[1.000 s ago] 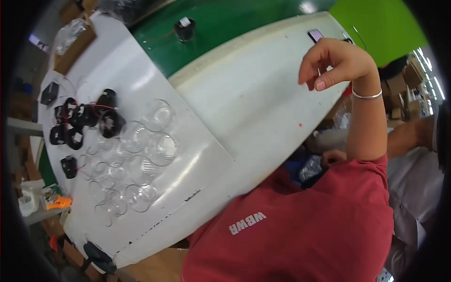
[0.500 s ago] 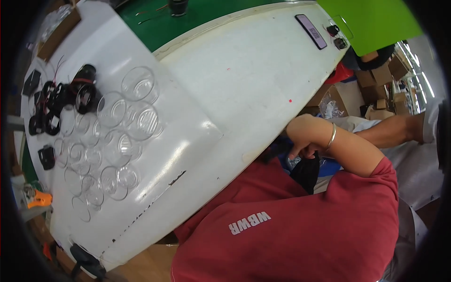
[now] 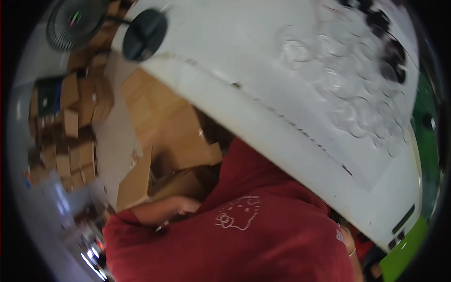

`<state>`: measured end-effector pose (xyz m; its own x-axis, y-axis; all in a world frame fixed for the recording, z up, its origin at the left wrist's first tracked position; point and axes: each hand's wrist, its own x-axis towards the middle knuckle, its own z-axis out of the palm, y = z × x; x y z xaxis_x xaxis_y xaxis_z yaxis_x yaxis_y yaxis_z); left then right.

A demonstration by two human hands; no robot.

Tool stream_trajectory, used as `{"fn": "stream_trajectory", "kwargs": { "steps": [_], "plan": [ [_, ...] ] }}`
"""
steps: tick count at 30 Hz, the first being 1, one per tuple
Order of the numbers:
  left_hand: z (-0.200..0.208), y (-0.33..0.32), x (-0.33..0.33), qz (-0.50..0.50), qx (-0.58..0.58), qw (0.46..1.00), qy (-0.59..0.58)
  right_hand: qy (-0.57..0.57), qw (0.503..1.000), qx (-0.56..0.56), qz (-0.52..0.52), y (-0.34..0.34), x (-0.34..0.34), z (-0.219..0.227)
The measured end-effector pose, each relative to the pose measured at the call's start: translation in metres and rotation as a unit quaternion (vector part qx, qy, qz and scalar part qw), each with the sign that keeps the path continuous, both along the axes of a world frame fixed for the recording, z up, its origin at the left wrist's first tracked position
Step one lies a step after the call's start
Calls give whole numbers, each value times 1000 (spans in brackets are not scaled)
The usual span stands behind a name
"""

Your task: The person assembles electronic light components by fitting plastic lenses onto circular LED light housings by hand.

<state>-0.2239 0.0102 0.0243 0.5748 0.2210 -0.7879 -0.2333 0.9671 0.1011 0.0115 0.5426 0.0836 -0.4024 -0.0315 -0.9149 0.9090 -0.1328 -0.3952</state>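
Note:
My left hand (image 3: 189, 205) is in front of the left side of my red shirt (image 3: 286, 235), near an open cardboard box (image 3: 136, 181). It is blurred and its fingers are partly hidden, so I cannot see whether it holds anything. At the lower right, my right hand (image 3: 347, 240) is close against the shirt's other side, below the table edge. A bangle (image 3: 352, 252) circles that wrist. The right fingers are mostly hidden by the shirt.
The white table (image 3: 263, 136) runs diagonally ahead of me. Several clear round cups (image 3: 347, 115) and black round parts (image 3: 393, 61) stand on it. A fan (image 3: 75, 23) with a dark base (image 3: 145, 35) is at the far left. Stacked cartons (image 3: 77, 160) stand beyond; a phone (image 3: 404, 218) lies right.
My view has swung left, bringing the fan and cartons in and shifting the cups to the right. My left arm has come into view; my right hand now sits at the lower right.

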Motion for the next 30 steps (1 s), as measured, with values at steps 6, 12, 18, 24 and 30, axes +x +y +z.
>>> {"fn": "stream_trajectory", "kwargs": {
  "steps": [6,12,18,24,30],
  "plan": [
    [4,-15,27,-56,90,993,44,-26,996,-66,49,11,-46,-32],
    [66,1,-42,36,95,994,28,-50,990,-111,67,1,-72,-51],
    [89,-22,-65,113,189,974,54,-49,989,-133,31,-20,-78,-56],
    [106,-29,-59,218,177,959,33,-38,990,-133,-16,-28,-86,-52],
    [110,-25,-48,122,281,931,198,-35,989,-128,-64,-34,-96,-44]
  ]
}}
